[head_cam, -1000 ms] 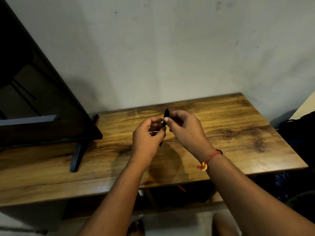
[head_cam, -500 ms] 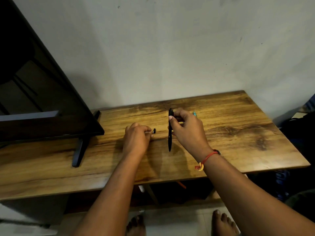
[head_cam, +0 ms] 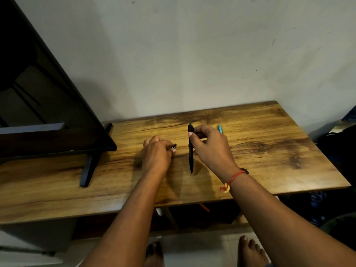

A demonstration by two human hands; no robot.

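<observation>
**Ana:** Where is the pen?

**Ben:** The pen (head_cam: 190, 151) is in the right hand (head_cam: 210, 149); the thumb and fingers curl round its top half; it stands almost straight up, tip down, over the middle of the table (head_cam: 269, 151); I cannot tell if the tip touches the wood.

**Ana:** And the other hand?

**Ben:** The left hand (head_cam: 156, 153) rests on the table just beside the pen; its fingertips pinch a small black bit (head_cam: 174, 145); I think the bit comes from the pen, but it is too small to be sure.

**Ana:** What can go wrong?

**Ben:** The bit is tiny and only the fingertips hold it; if the pinch slips, the bit can drop, roll on the smooth wood and fall off the near edge; the floor below is dark, so it would be hard to find.

**Ana:** Anything else?

**Ben:** The right hand holds the pen high up, so the low end can swing; if the bit has to go on the pen, the two may miss; a hard push at a slant may jam it.

**Ana:** And that blue pen?

**Ben:** The blue pen (head_cam: 220, 128) lies just behind the right hand; if that hand moves back, it can bump the blue pen and make it roll; the TV (head_cam: 48, 112) is well off to the left, so I think it is safe.
</observation>
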